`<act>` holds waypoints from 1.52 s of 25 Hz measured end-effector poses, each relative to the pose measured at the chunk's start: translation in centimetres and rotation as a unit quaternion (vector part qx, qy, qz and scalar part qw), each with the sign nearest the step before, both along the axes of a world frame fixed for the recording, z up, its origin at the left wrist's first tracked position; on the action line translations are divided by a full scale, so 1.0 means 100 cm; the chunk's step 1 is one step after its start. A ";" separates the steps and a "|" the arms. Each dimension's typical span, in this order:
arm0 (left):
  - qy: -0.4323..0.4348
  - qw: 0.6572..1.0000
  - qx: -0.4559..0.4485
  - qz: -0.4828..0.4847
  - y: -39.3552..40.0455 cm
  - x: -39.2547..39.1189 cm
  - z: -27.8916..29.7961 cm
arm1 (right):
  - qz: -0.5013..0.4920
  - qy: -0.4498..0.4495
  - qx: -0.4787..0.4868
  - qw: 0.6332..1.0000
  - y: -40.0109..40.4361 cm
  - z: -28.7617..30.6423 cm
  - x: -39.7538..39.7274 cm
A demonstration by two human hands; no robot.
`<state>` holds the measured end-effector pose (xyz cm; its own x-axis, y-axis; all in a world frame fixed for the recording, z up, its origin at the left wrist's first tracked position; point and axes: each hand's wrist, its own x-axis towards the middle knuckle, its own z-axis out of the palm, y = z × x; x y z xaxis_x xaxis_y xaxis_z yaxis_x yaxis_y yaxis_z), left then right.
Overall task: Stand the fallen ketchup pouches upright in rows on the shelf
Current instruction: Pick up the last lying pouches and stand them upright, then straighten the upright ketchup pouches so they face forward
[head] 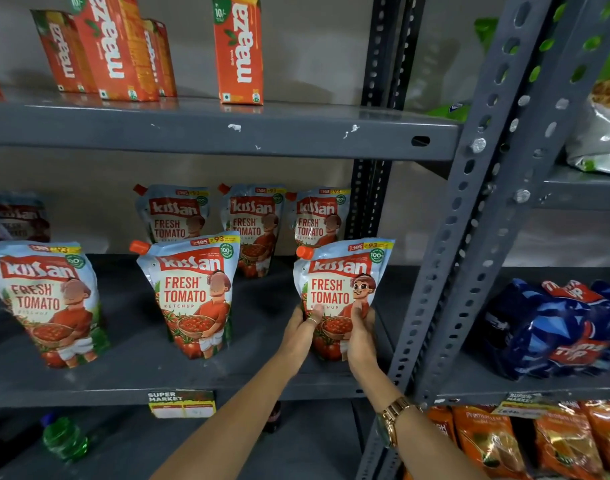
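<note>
Blue-and-red ketchup pouches with orange caps stand on the grey middle shelf [130, 379]. The front right pouch [341, 275] is upright, and both my hands grip its lower part: my left hand [301, 332] on its left edge, my right hand [360, 336] on its right side. Two more front pouches stand upright, one in the middle [192, 292] and one at the left [47, 303]. Behind them a back row of three pouches [251, 220] stands against the wall. At the far left, further pouches [19, 216] are blurred and their pose is unclear.
Orange juice cartons [239, 53] stand on the shelf above. A slotted grey upright [469, 216] rises just right of my hands. Blue drink packs [556, 327] lie on the neighbouring shelf, orange snack bags [504, 441] below, and a green bottle [62, 438] at lower left.
</note>
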<state>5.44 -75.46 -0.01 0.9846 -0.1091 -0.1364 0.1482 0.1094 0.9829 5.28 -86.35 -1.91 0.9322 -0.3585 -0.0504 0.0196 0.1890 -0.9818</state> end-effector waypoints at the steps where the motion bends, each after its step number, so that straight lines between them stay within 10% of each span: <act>1: -0.001 1.000 -0.005 0.010 0.004 0.001 0.000 | 0.013 0.004 -0.014 1.000 0.003 0.000 0.000; 11: -0.011 0.997 -0.045 0.054 0.025 -0.004 -0.009 | 0.034 0.023 -0.055 0.998 0.025 -0.010 -0.010; 14: -0.040 0.994 0.025 0.099 0.030 -0.008 -0.009 | -0.085 -0.025 -0.195 0.977 0.035 -0.004 -0.020; 18: -0.199 0.910 0.133 0.339 0.055 -0.016 0.000 | -0.217 -0.131 -0.351 0.902 0.054 0.012 -0.027; 23: -0.192 0.835 0.172 0.486 0.115 -0.014 0.001 | -0.258 -0.166 -0.422 0.853 0.084 0.019 -0.025; 27: -0.134 0.854 0.162 0.476 0.159 -0.010 -0.005 | -0.117 -0.273 -0.514 0.805 0.129 0.018 -0.023; 33: -0.026 0.969 0.116 0.216 0.202 -0.013 -0.015 | 0.166 -0.107 -0.315 0.928 0.179 0.005 -0.012; 38: -0.025 0.980 0.142 0.137 0.213 -0.012 -0.016 | 0.142 -0.068 -0.335 0.929 0.180 -0.010 -0.010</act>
